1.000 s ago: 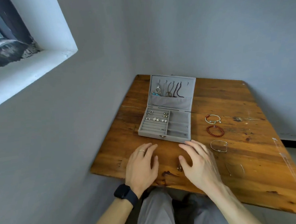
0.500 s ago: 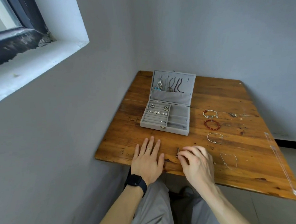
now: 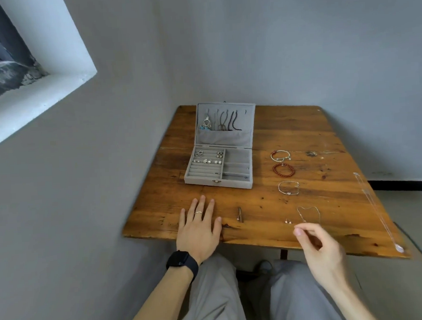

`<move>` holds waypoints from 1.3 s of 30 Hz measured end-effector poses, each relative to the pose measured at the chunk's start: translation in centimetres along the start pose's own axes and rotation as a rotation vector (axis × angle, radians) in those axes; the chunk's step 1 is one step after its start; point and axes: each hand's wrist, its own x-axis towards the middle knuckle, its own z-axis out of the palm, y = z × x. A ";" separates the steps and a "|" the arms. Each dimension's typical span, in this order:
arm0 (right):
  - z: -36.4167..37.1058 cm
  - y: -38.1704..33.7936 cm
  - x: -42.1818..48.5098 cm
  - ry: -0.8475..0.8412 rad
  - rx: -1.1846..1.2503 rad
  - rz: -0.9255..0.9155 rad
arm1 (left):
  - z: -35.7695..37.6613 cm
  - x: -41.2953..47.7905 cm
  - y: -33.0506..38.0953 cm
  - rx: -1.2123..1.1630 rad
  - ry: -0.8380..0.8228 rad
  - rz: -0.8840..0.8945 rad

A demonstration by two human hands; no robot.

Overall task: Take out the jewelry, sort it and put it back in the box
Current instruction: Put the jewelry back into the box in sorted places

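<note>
Wood, worn and grooved, makes up the table (image 3: pixel 302 134), and its cracks are the first hazard: a tiny piece could lodge in one or roll off the near edge. The left hand (image 3: pixel 199 231) lies flat, fingers straight and spread, holding nothing; a sweep of it could knock the small dark piece (image 3: pixel 239 214) lying just beside it. The grey jewelry box (image 3: pixel 220 164) stands open toward the back left of the table, with cords hanging in its lid; these could tangle if pulled out together. The tiny studs (image 3: pixel 287 221) sit close to the near edge, right in front of the right hand (image 3: pixel 319 247), which hovers with fingers loosely curled and nothing visible between them. A careless brush there could flick them to the floor. The fine chain (image 3: pixel 309 213) beside them could knot if snatched. The long necklace (image 3: pixel 378 211) runs along the right edge, its pendant at the corner, so a sleeve could drag it off. Counted: 1 box, 1 small dark piece, 3 bracelets in a column right of the box (a pale cord bracelet (image 3: pixel 281 155), a red beaded bracelet (image 3: pixel 283 169), a silver bracelet (image 3: pixel 288 187)), what look like 2 studs, 1 fine chain, 1 long necklace. The rings and earrings in the box's slots are too small to count.
</note>
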 end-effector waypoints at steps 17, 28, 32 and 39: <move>-0.1 2.3 -0.2 -0.018 0.038 -0.003 | -1.0 1.4 4.2 -0.169 0.145 0.113; -0.4 0.6 0.3 -0.079 -0.006 -0.016 | -2.6 3.5 -1.3 -0.230 0.212 -0.003; 1.3 -2.6 2.3 -0.116 -0.028 -0.074 | -3.2 4.9 -4.7 -0.244 0.211 -0.113; 8.6 -8.2 9.6 -0.254 -0.185 -0.279 | -2.0 5.9 -7.4 -0.299 0.155 -0.183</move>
